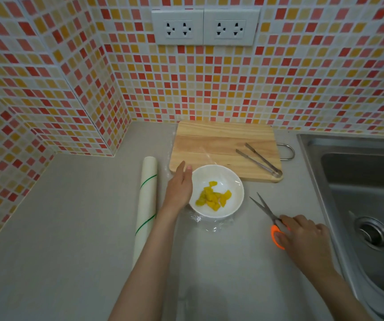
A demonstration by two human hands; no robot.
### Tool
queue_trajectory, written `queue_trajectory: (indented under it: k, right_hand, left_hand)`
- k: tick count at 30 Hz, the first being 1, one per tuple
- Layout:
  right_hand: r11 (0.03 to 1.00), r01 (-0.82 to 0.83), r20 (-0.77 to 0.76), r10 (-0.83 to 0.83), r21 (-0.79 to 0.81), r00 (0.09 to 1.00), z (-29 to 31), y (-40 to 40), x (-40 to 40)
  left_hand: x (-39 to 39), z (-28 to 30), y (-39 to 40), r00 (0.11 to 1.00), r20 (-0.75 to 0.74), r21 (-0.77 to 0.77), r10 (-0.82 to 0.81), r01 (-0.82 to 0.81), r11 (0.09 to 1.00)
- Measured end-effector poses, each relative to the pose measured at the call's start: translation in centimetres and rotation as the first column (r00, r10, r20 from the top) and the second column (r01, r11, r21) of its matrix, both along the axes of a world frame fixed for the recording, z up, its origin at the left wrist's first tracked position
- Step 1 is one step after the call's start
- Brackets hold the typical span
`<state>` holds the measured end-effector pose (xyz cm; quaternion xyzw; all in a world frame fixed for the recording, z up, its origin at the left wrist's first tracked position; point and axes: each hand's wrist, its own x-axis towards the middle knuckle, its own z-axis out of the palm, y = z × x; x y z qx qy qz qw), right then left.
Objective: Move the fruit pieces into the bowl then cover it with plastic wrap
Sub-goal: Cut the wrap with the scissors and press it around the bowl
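A white bowl (231, 181) sits on the grey counter and holds several yellow fruit pieces (213, 199). Clear plastic wrap (212, 224) lies over and around the bowl, bunched at its near edge. My left hand (179, 186) rests flat against the bowl's left side, fingers together. My right hand (302, 237) lies on the orange-handled scissors (268, 213), which sit on the counter right of the bowl with their blades apart. The plastic wrap roll (147, 205) lies left of my left hand.
A wooden cutting board (209, 140) stands behind the bowl with metal tongs (259, 159) on its right part. A steel sink (367, 193) takes up the right side. Tiled walls with sockets (205, 27) close the back and left.
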<state>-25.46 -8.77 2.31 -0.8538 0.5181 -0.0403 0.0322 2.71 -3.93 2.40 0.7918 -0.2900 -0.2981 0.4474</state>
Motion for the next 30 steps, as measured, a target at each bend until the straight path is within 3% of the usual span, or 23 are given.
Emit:
queue_trajectory:
  k: [4,6,8,11,13,16,19,23,26,30]
  right_hand:
    - [0.992,0.022,0.272,-0.056,0.126,0.961,1.1,-1.8,1.3]
    - [0.978,-0.044,0.452,-0.054,0.203,0.89,2.0,-3.0,3.3]
    - [0.956,-0.105,0.596,-0.083,0.273,0.799,2.8,-4.4,6.1]
    - [0.874,-0.194,0.69,-0.198,0.446,0.696,3.4,-6.5,10.1]
    - [0.808,-0.257,0.685,-0.23,0.531,0.691,3.5,-7.7,12.2]
    - [0.739,-0.245,0.598,-0.257,0.628,0.759,3.0,-8.8,14.3]
    - [0.742,-0.189,0.545,-0.27,0.643,0.794,1.8,-9.3,15.2]
    - [0.767,-0.115,0.563,-0.351,0.631,0.748,0.5,-9.4,15.2]
    - [0.731,-0.077,0.602,-0.492,0.678,0.629,-0.3,-9.3,14.8]
    - [0.658,-0.09,0.589,-0.595,0.748,0.547,-1.1,-8.8,14.0]
  left_hand:
    - [0.8,0.1,-1.4,0.977,-0.042,0.004,-0.209,0.21,0.978]
    - [1.0,0.0,-1.9,0.976,-0.043,0.008,-0.214,0.214,0.977]
    - [1.1,-0.3,-1.9,0.986,0.078,0.06,-0.147,0.142,0.988]
    - [0.9,-1.0,-1.3,0.955,0.279,0.127,-0.097,0.063,0.99]
    - [0.6,-1.5,-0.7,0.955,0.289,0.11,-0.069,0.038,0.993]
    - [0.2,-1.9,-0.5,0.979,0.204,0.045,-0.003,-0.006,0.999]
    - [0.2,-2.1,-1.1,0.993,-0.064,-0.049,0.1,-0.104,0.993]
    - [0.2,-2.8,-1.0,0.879,-0.438,-0.076,0.189,-0.245,0.966]
    - [0.2,-3.3,-0.9,0.861,-0.464,-0.072,0.207,-0.27,0.96]
    - [0.7,-3.1,-1.0,0.91,-0.385,-0.054,0.156,-0.191,0.98]
